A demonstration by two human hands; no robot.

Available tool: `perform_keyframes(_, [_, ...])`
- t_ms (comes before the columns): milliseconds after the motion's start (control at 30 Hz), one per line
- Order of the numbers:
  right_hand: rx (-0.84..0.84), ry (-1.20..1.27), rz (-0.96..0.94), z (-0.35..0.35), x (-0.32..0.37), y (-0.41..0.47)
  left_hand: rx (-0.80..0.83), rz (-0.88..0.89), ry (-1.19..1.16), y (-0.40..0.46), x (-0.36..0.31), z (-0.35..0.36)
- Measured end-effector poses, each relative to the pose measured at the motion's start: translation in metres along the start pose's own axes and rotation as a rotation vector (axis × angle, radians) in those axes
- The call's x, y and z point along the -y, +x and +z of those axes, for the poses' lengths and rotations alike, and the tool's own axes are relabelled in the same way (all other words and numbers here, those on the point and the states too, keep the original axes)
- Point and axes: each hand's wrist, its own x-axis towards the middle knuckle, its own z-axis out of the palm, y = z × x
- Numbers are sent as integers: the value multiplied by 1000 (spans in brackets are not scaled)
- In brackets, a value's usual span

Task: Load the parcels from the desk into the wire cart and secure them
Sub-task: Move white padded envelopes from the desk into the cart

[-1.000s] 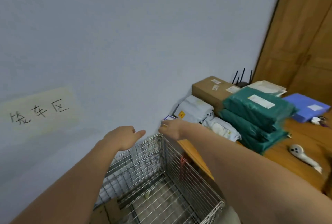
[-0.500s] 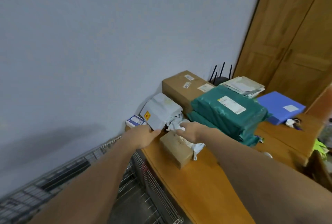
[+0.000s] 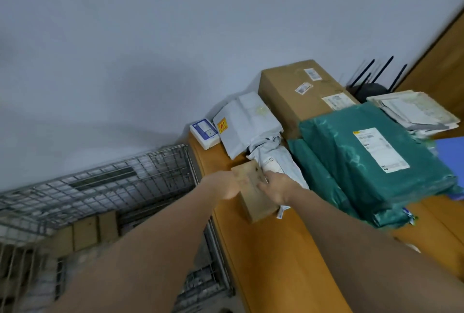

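A small brown cardboard box [image 3: 253,199] lies on the wooden desk [image 3: 276,262] near its left edge. My left hand [image 3: 222,184] grips its left side and my right hand [image 3: 276,187] grips its right side. Behind it lie grey plastic mailers [image 3: 246,126], a crumpled grey bag [image 3: 276,159], a small white and blue box [image 3: 204,133], a large cardboard box [image 3: 298,94] and stacked green bags [image 3: 364,162]. The wire cart [image 3: 100,187] stands left of the desk, against the wall.
A black router with antennas [image 3: 371,86] and a stack of papers [image 3: 414,111] sit at the desk's back right. A blue folder [image 3: 452,147] shows at the right edge. Cardboard pieces [image 3: 85,232] stand inside the cart. A wooden door [image 3: 442,61] rises at the right.
Both hands left the cart's top rim and moved right to the desk. They now hold the small brown box from both sides. The view swung right and tilted.
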Motion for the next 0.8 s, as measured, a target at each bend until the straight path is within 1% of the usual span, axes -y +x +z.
perform_keyframes(167, [-12, 33, 53, 21, -18, 35, 86, -144, -130, 26, -4, 55])
perform_keyframes(233, [-12, 58, 88, 31, -24, 44, 118, -215, -269, 33, -7, 73])
perform_keyframes(333, [14, 105, 131, 48, -32, 52, 142, -264, -481, 46, -12, 96])
perform_keyframes(433, [-6, 129, 129, 64, -34, 50, 134, -257, -583, 53, -20, 112])
perform_keyframes(500, [-47, 97, 133, 67, -33, 48, 116, -255, -644, 54, -22, 116])
perform_keyframes(633, [-139, 165, 179, 64, -24, 42, 107, -246, -751, 48, -17, 112])
perform_keyframes(733, [-223, 224, 150, 59, -17, 36, 88, -201, -738, 38, -6, 100])
perform_keyframes(800, [-236, 238, 125, 55, -10, 31, 57, -169, -699, 30, 6, 88])
